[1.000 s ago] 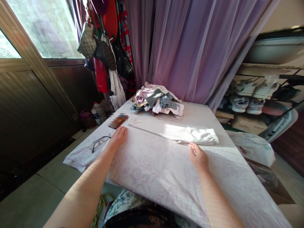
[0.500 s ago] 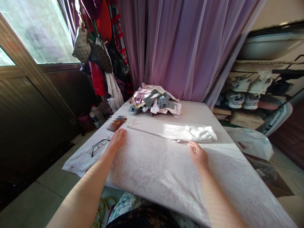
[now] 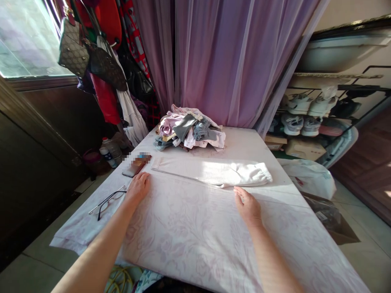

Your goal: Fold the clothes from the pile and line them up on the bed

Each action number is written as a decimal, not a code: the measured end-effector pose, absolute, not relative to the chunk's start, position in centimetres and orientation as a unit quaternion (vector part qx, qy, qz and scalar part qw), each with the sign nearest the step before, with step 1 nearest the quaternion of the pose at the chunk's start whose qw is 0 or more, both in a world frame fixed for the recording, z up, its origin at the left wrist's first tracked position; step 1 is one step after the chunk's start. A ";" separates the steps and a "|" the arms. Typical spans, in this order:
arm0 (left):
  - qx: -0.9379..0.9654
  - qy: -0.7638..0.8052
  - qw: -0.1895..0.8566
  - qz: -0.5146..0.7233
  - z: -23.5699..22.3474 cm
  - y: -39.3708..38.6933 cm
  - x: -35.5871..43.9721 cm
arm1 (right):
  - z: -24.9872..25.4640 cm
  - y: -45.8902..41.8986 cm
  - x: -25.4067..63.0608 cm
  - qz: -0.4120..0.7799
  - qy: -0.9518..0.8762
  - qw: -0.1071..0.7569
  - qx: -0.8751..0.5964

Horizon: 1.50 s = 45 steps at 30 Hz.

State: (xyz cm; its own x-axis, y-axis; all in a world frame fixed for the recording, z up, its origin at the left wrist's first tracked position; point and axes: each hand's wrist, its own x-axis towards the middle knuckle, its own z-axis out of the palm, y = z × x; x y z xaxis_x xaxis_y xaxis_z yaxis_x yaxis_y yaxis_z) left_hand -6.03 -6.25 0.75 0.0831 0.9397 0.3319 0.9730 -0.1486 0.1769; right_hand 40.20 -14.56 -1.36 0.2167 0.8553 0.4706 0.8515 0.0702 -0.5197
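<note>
On the counter (image 3: 244, 140), near side: pale floral sheet (image 3: 183, 240) lies spread flat, its far edge running just below a folded white garment (image 3: 214, 171) with a thicker gathered end pointing right. Sheet looks in hand now: both hands rest on it, no other item in contact. Left hand (image 3: 137, 189) is open and palm-down, fingers together and pointing away from the body. Right hand (image 3: 248, 207) is open too, fingers lightly curved, on the sheet just short of the garment's near edge. Hands sit well apart, and neither pinches or holds fabric. Garment touches neither hand. Just left of the left hand: wire-rim glasses (image 3: 108, 202) on the sheet. Beyond it, a flat brown phone or wallet (image 3: 136, 166), partly pixelated, so exact kind unclear. Far end of the counter: loose pile of mixed clothes (image 3: 189, 132), pink, grey and denim-blue, against a sheer purple curtain (image 3: 214, 61). Left of that, handbags (image 3: 73, 49) hang by the window. Right side: sneakers (image 3: 308, 114) on a wire rack, white plastic bag (image 3: 308, 177) below it. Floor by the left edge: plastic bottle (image 3: 108, 152).
</note>
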 end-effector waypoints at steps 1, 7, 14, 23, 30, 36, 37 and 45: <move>-0.727 -0.662 0.043 -0.176 1.0 -6.0 -5.8 | -1.2 -14.6 40.1 -0.007 -0.632 0.372 -0.679; -0.689 -0.692 0.075 -0.202 2.2 -4.4 -2.3 | -0.1 -13.7 39.2 -0.062 -0.703 0.318 -0.634; -0.807 -0.538 -0.002 -0.244 3.0 -2.6 4.7 | 1.0 -11.4 38.3 -0.101 -0.776 0.297 -0.547; -0.849 -0.515 -0.012 -0.115 2.1 -3.1 7.6 | 0.8 -11.4 37.3 -0.102 -0.781 0.238 -0.568; -0.830 -0.548 -0.013 -0.107 1.9 -2.9 7.8 | 1.0 -12.3 37.5 -0.071 -0.781 0.263 -0.562; -0.824 -0.546 -0.019 -0.154 1.7 -2.8 8.4 | 1.0 -12.5 37.8 -0.034 -0.764 0.300 -0.571; -0.826 -0.539 -0.026 -0.162 1.7 -2.9 8.9 | 1.1 -12.3 38.2 -0.033 -0.754 0.309 -0.580; -0.913 -0.344 -0.132 -0.177 2.6 -4.8 17.3 | 2.1 -9.3 48.8 -0.123 -0.489 0.335 -0.796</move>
State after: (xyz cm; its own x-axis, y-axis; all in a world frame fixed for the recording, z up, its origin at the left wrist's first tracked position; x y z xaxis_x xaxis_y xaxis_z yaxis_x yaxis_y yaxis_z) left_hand 17.26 -4.75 2.56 0.7010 0.6746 0.2314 0.5811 -0.7283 0.3631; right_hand 48.76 -9.30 2.09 0.4913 0.6958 0.5238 0.8610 -0.2970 -0.4129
